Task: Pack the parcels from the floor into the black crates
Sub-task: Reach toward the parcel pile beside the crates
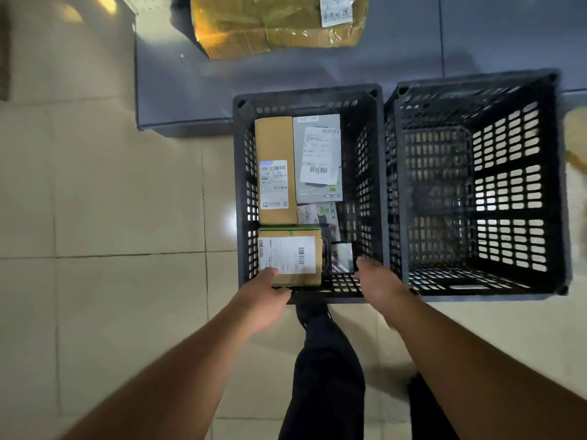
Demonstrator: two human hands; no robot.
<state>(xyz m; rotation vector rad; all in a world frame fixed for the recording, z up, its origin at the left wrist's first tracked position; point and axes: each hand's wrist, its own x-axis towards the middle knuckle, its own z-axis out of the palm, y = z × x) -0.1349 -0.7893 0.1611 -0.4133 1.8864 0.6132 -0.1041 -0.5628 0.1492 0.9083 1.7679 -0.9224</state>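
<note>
Two black crates stand side by side on the floor. The left crate [371, 128] holds several parcels: a tall brown box [274, 144], a grey labelled box [317, 188] and a small brown box with a white label [297, 276] at its near end. My left hand [257, 300] reaches over the near rim with its thumb on the small brown box. My right hand [379, 284] hovers over the near right corner of that crate, fingers relaxed, holding nothing. The right crate [476, 185] holds no parcels.
A large taped cardboard parcel [279, 23] lies on a dark grey mat [178, 90] beyond the crates. Beige floor tiles spread to the left. My dark-trousered legs [324, 369] stand just behind the left crate.
</note>
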